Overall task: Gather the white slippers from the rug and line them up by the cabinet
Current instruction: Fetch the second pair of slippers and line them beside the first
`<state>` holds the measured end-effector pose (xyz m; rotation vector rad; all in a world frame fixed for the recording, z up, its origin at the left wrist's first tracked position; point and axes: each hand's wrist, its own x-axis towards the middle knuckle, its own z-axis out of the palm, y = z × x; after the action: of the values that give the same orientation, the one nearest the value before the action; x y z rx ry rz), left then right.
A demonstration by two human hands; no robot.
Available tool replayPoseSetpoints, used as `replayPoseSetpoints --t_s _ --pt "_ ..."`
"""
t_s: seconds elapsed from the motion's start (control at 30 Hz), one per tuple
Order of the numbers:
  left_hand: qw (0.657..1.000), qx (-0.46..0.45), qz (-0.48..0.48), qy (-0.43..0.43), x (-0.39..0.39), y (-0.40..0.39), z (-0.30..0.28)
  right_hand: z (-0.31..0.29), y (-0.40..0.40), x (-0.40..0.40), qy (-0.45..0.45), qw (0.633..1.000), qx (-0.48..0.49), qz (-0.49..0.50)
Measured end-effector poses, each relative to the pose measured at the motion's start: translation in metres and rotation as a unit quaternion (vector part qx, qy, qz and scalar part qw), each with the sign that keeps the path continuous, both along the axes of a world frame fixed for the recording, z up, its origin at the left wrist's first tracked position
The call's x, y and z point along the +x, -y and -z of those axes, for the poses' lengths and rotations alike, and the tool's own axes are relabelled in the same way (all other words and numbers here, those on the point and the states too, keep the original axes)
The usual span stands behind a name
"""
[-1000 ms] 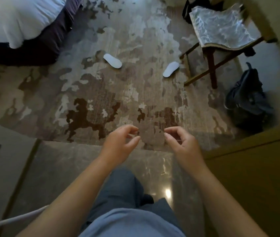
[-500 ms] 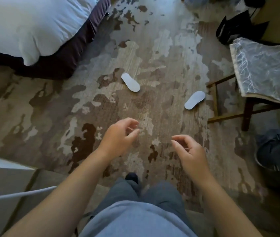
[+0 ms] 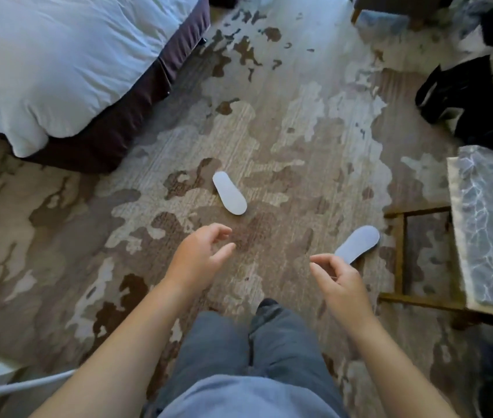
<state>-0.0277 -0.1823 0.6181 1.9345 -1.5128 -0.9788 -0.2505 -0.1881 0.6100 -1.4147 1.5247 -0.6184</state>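
Two white slippers lie apart on the patterned rug [image 3: 299, 140] — the far slipper [image 3: 229, 197] mid-floor, the right slipper [image 3: 358, 244] beside a wooden stool [image 3: 402, 254]. The left hand [image 3: 198, 257] and right hand [image 3: 340, 282] hover empty, fingers loosely curled — a bed [image 3: 58, 55] far left.

The person's forearms are bare from the lower edge of the view up to the wrists, with no sleeve, watch or band showing on either one. The bare left hand [image 3: 198, 256] and the bare right hand [image 3: 340, 282] carry no rings or gloves. A light blue-grey fabric top [image 3: 239, 398] fills the near centre, smooth and unmarked. Beyond it, slate-grey cloth trousers [image 3: 257, 342] cover both legs, creased along the gap between them. A dark rounded toe tip [image 3: 266, 304] pokes out past the right trouser leg.
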Motion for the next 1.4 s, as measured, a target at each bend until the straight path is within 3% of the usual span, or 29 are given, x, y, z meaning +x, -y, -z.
replayPoseSetpoints --t_s 0.23,0.5,0.77,0.93,1.07,1.23,1.4 --pt "0.991 0.086 -0.097 0.023 0.060 0.091 0.046 0.031 0.185 0.070 -0.053 0.992 0.012 -0.114" --pt "0.983 0.160 -0.089 0.025 0.138 0.241 0.174 0.191 0.339 0.162 -0.121 0.983 0.083 -0.110" --pt "0.980 0.187 -0.052 0.052 0.179 0.373 0.409 0.433 0.428 0.202 -0.155 0.970 0.153 -0.105" --pt "0.972 0.226 -0.066 0.009 0.166 0.387 0.589 0.600 0.453 0.205 -0.156 0.965 0.184 -0.098" --pt "0.970 0.223 -0.089 -0.025 0.160 0.396 0.690 0.700 0.465 0.202 -0.147 0.959 0.225 -0.095" --pt "0.983 0.175 -0.057 -0.006 0.154 0.415 0.731 0.750 0.465 0.198 -0.078 0.967 0.234 -0.059" --pt "0.995 0.088 -0.019 0.051 0.143 0.437 0.702 0.724 0.469 0.198 -0.051 0.981 0.166 -0.088"
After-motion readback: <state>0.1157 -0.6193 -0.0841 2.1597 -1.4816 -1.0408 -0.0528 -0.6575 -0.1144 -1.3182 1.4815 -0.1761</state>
